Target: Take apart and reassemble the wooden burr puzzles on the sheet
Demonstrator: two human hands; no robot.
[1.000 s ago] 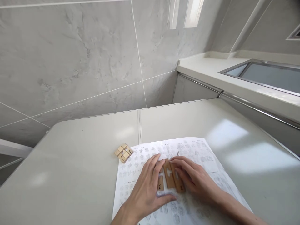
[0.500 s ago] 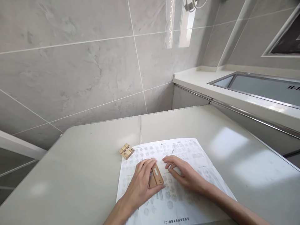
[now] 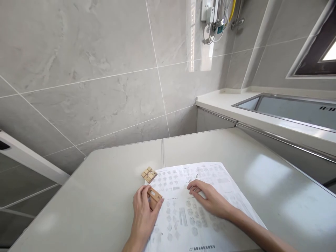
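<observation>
My left hand (image 3: 144, 210) is closed around a flat wooden puzzle block (image 3: 155, 194) with a slot and a dark "2" on it, at the left edge of a large printed sheet (image 3: 210, 234). Its fingers cover part of the block. To the right, my right hand (image 3: 210, 199) hovers over or rests on the sheet, fingers loosely curled and a gap showing between thumb and fingers; nothing is visible in it. Just beyond its fingertips is a small grey piece (image 3: 196, 176). A second wooden puzzle (image 3: 149, 174), made of small squares, lies by the sheet's upper left corner.
The sheet lies on a pale glossy table (image 3: 99, 196) with a seam across it. Behind stands a grey tiled wall (image 3: 105, 70). A counter (image 3: 215, 99) with an inset sink (image 3: 288, 108) runs along the right. A socket with cables (image 3: 210, 14) is on the wall.
My left hand has carried the wooden block leftward, from over the sheet to its left edge. The right hand stays in nearly the same spot over the paper. The camera view has tilted up slightly.
</observation>
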